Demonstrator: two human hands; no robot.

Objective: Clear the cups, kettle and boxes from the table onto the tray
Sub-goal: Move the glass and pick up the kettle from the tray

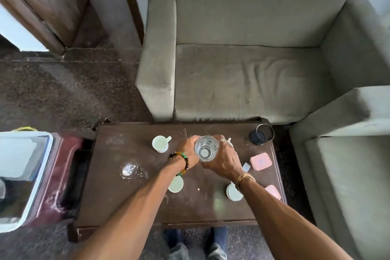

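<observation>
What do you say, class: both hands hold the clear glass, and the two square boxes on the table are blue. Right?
No. In the head view the left hand and right hand hold the clear glass, but the far box and near box are pink, not blue.

Arms are bare right up to the frame edge. Left wrist has a beaded bracelet (183, 162) in brown, amber and green. Right wrist wears a gold-toned band (244, 178) with markings, plus a ring (222, 140) on the right hand (224, 159). Blue trousers (219, 236) below
</observation>
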